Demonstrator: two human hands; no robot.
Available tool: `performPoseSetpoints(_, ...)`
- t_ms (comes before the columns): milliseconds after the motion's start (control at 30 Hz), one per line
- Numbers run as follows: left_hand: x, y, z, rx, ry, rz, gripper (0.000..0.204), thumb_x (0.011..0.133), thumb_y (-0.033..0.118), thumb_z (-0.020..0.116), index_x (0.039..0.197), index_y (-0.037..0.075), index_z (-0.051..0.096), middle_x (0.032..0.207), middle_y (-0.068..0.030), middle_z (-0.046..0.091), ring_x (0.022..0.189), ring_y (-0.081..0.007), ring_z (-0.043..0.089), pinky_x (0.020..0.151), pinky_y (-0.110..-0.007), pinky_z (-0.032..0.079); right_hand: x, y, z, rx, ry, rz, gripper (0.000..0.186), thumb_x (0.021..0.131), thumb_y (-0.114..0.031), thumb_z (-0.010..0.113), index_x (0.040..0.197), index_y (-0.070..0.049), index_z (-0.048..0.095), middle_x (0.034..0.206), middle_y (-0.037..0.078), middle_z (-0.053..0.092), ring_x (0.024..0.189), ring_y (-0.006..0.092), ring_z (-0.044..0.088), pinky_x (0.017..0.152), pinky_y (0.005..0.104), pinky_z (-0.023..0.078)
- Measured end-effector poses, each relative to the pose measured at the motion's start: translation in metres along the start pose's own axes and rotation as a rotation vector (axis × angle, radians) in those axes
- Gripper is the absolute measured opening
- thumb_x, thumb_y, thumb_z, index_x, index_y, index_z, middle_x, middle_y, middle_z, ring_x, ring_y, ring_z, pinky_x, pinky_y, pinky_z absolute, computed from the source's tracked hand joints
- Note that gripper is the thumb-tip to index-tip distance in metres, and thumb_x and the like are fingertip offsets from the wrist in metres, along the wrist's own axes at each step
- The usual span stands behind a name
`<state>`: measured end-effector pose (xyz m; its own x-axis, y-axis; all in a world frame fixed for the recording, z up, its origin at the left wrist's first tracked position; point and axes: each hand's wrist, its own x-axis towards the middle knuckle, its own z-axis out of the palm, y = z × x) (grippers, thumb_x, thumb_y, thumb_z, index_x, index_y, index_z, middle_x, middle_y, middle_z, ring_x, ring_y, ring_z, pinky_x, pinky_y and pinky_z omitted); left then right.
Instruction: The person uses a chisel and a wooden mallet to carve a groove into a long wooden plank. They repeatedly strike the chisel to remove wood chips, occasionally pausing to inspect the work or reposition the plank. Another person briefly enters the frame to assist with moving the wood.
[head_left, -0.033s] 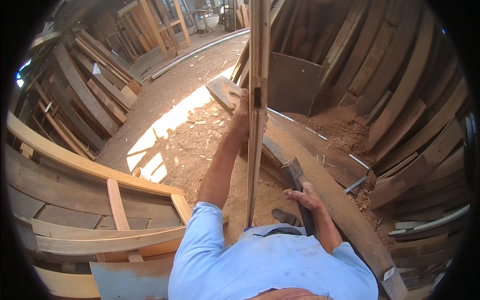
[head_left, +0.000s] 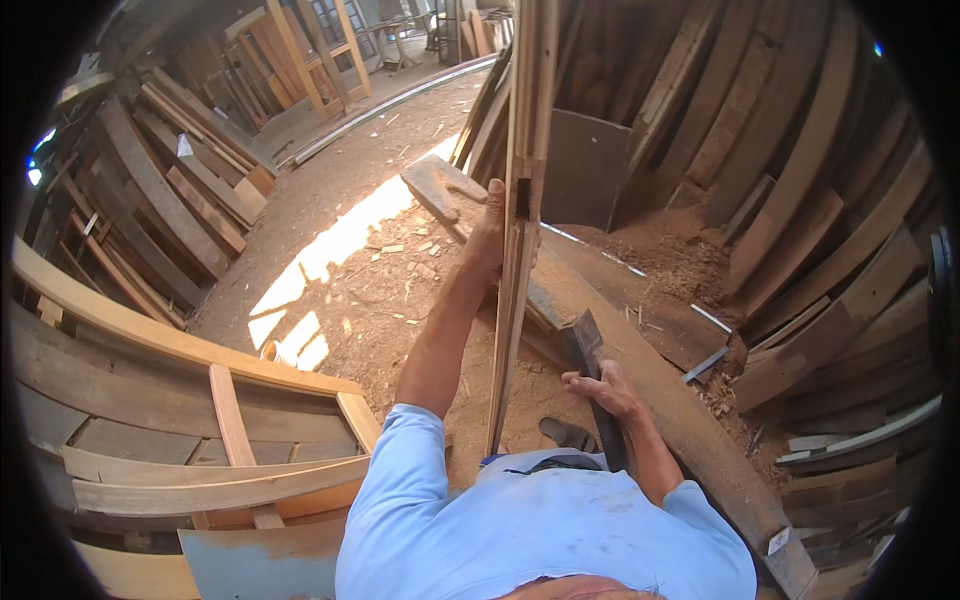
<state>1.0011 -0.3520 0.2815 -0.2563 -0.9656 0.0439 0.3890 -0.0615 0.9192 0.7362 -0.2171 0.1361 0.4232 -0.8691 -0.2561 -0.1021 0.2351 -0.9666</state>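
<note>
An upright wooden board (head_left: 524, 120) with a dark rectangular slot stands in front of me, near the middle of the view. My left hand (head_left: 488, 235) is closed on it beside the slot, thumb up along its edge; the fingers behind the board are partly hidden. Lower right, my right hand (head_left: 607, 390) grips a dark, straight-edged bar (head_left: 585, 345), which rests by a long dusty plank (head_left: 660, 380) that runs diagonally behind the upright board. The bar's lower end is hidden by my body.
Frames of pale wood (head_left: 190, 339) lie at lower left, over a blue-grey sheet (head_left: 255, 567). Boards lean in rows at left (head_left: 160, 180) and right (head_left: 770, 180). A dark panel (head_left: 590, 165) stands behind. Shavings (head_left: 410, 270) litter the floor; a dark shoe (head_left: 568, 433) shows below.
The top of the upright board has tipped slightly to the right, with my left hand on it. The surroundings sit a little further left in the view. My right hand stays on the bar.
</note>
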Motion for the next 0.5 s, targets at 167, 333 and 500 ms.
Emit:
performPoseSetpoints(167,0.035,-0.062,0.133,0.213,-0.131,-0.145,0.087,0.083,0.091,0.033,0.087,0.009,0.062,0.065,-0.0048,0.055,0.056,-0.0163,0.06,0.052,-0.032,0.053,-0.02,-0.012,-0.057,0.127,-0.001,-0.137,0.075,0.078,-0.044,0.083,0.127,0.007,0.057,0.114,0.006,0.062,0.104,0.0149,0.059,0.088,0.0274,0.048)
performPoseSetpoints(333,0.055,-0.099,0.233,0.304,-0.365,-0.228,0.085,0.083,0.09,0.035,0.086,0.011,0.064,0.065,-0.003,0.055,0.055,-0.0157,0.058,0.05,-0.032,0.051,-0.034,0.008,-0.111,0.276,0.073,-0.227,0.08,0.076,-0.053,0.085,0.126,0.005,0.058,0.108,0.006,0.064,0.103,0.0136,0.059,0.088,0.0281,0.048)
performPoseSetpoints(500,0.09,-0.152,0.298,0.151,-0.522,-0.429,0.079,0.087,0.086,0.037,0.086,0.011,0.062,0.063,-0.0012,0.054,0.051,-0.0145,0.054,0.046,-0.031,0.048,-0.053,0.014,-0.129,0.63,0.119,-0.294,0.088,0.074,-0.063,0.084,0.127,0.002,0.056,0.113,0.011,0.071,0.1,0.0194,0.068,0.094,0.0361,0.054)
